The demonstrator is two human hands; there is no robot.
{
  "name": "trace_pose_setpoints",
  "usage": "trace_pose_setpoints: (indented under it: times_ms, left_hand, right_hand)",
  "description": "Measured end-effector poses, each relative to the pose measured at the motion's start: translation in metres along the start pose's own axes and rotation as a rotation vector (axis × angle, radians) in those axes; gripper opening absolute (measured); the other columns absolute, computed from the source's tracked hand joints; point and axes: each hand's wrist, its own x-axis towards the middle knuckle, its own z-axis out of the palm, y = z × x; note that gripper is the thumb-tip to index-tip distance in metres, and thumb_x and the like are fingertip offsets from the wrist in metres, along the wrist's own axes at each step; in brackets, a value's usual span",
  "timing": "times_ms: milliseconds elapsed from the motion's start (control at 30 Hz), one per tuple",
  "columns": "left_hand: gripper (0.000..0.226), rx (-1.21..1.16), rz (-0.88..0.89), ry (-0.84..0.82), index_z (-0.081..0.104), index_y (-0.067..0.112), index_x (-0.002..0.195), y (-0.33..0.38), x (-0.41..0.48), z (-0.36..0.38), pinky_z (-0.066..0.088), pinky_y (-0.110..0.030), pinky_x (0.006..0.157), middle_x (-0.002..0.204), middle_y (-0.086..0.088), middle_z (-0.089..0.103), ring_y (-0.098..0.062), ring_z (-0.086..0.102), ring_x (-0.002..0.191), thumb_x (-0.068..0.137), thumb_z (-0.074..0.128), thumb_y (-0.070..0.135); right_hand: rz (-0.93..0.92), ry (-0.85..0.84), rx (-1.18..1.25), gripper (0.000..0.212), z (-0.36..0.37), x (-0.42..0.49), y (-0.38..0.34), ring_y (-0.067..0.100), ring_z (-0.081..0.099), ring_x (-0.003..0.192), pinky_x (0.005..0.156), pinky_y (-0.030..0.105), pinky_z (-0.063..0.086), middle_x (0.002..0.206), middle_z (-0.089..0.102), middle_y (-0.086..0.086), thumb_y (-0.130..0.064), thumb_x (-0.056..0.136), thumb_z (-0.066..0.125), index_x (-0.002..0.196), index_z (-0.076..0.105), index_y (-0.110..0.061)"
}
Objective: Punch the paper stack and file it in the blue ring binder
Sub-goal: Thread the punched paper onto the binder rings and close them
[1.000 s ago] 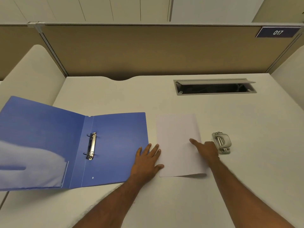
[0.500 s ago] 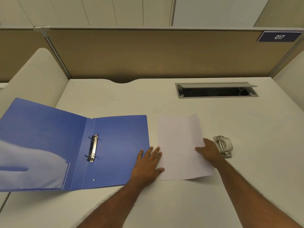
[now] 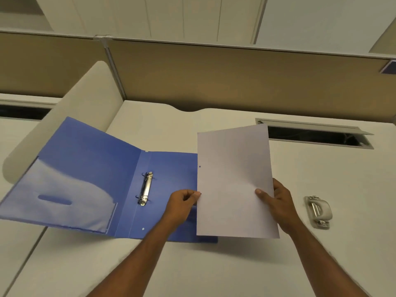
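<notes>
Above desk (image 3: 235, 264): paper stack (image 3: 233, 181) overlaps binder (image 3: 102, 168) (punch (image 3: 318, 211) right).

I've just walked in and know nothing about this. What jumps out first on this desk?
First, the white paper stack, held up off the desk by both hands: the left hand pinches its left edge and the right hand grips its right edge. Left of it lies the blue ring binder, open flat, its metal rings at the spine. A grey hole punch sits on the desk to the right.
</notes>
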Motion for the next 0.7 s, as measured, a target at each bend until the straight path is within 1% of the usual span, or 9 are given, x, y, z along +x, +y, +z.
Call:
trace_pose_setpoints:
  times_ms: [133, 233, 300, 367, 433, 467, 533, 600, 700]
  left_hand:
    - [0.015, -0.007, -0.028, 0.060, 0.069, 0.007, 0.099, -0.002, -0.004, -0.035, 0.057, -0.027, 0.079, 0.092, -0.002, 0.071, -0.012, 0.067, 0.083, 0.090, 0.062, 0.017]
    - [0.015, -0.029, -0.068, 0.202, 0.069, 0.007, 0.099, -0.004, -0.004, -0.059, 0.053, -0.023, 0.072, 0.087, 0.001, 0.069, -0.011, 0.064, 0.079, 0.086, 0.068, 0.014]
    - [0.014, -0.008, -0.087, 0.357, 0.071, 0.009, 0.096, -0.006, -0.001, -0.075, 0.051, -0.026, 0.072, 0.085, -0.001, 0.068, -0.013, 0.062, 0.077, 0.084, 0.070, 0.016]
    - [0.010, 0.036, -0.117, 0.443, 0.071, 0.011, 0.090, -0.009, 0.001, -0.088, 0.052, -0.031, 0.071, 0.084, -0.002, 0.066, -0.017, 0.061, 0.076, 0.085, 0.068, 0.019]
    - [0.011, 0.062, -0.148, 0.474, 0.072, 0.010, 0.087, -0.016, 0.003, -0.099, 0.054, -0.036, 0.075, 0.084, -0.004, 0.067, -0.022, 0.062, 0.079, 0.085, 0.067, 0.019]
    - [0.012, 0.078, -0.156, 0.488, 0.072, 0.009, 0.087, -0.021, 0.003, -0.104, 0.054, -0.034, 0.075, 0.084, -0.003, 0.067, -0.022, 0.062, 0.080, 0.085, 0.067, 0.019]
    - [0.012, 0.109, -0.163, 0.507, 0.071, 0.009, 0.080, -0.029, 0.003, -0.110, 0.050, -0.028, 0.068, 0.077, -0.001, 0.064, -0.018, 0.059, 0.073, 0.086, 0.065, 0.018]
    - [0.021, 0.137, -0.168, 0.524, 0.063, 0.011, 0.066, -0.036, 0.002, -0.112, 0.045, -0.024, 0.060, 0.067, -0.003, 0.058, -0.015, 0.052, 0.063, 0.086, 0.063, 0.017]
    - [0.022, 0.137, -0.175, 0.559, 0.062, 0.012, 0.065, -0.037, 0.003, -0.111, 0.043, -0.019, 0.055, 0.067, 0.001, 0.059, -0.016, 0.054, 0.066, 0.087, 0.062, 0.016]
  right_hand:
    - [0.033, -0.045, -0.007, 0.032, 0.043, 0.004, -0.005, 0.022, 0.067, 0.093, 0.075, 0.033, 0.055, 0.112, 0.068, 0.004, -0.013, 0.088, 0.064, 0.120, 0.058, -0.016]
    - [0.074, -0.072, 0.028, 0.035, 0.078, 0.008, -0.010, 0.020, 0.067, 0.093, 0.074, 0.032, 0.055, 0.112, 0.067, 0.004, -0.011, 0.088, 0.064, 0.122, 0.058, -0.013]
    - [0.087, -0.108, 0.030, 0.037, 0.101, 0.011, -0.013, 0.020, 0.067, 0.094, 0.079, 0.036, 0.056, 0.113, 0.067, 0.005, -0.010, 0.087, 0.064, 0.123, 0.057, -0.012]
    - [0.074, -0.136, -0.014, 0.039, 0.121, 0.013, -0.015, 0.024, 0.066, 0.099, 0.088, 0.044, 0.055, 0.118, 0.066, 0.006, -0.011, 0.087, 0.064, 0.125, 0.056, -0.011]
    - [0.053, -0.153, -0.053, 0.041, 0.138, 0.013, -0.016, 0.026, 0.064, 0.104, 0.093, 0.048, 0.053, 0.120, 0.065, 0.006, -0.014, 0.088, 0.063, 0.127, 0.054, -0.012]
    - [0.046, -0.163, -0.063, 0.040, 0.146, 0.013, -0.016, 0.027, 0.064, 0.105, 0.094, 0.048, 0.052, 0.120, 0.064, 0.005, -0.014, 0.088, 0.063, 0.127, 0.054, -0.012]
    - [0.038, -0.174, -0.085, 0.039, 0.159, 0.012, -0.015, 0.027, 0.062, 0.107, 0.096, 0.046, 0.051, 0.119, 0.063, 0.004, -0.015, 0.088, 0.063, 0.126, 0.054, -0.013]
    - [0.038, -0.181, -0.104, 0.038, 0.168, 0.011, -0.014, 0.026, 0.061, 0.107, 0.095, 0.045, 0.051, 0.118, 0.061, 0.002, -0.014, 0.088, 0.062, 0.125, 0.054, -0.014]
    - [0.042, -0.181, -0.114, 0.039, 0.172, 0.010, -0.015, 0.025, 0.061, 0.107, 0.096, 0.044, 0.050, 0.120, 0.061, 0.003, -0.014, 0.088, 0.062, 0.126, 0.053, -0.015]
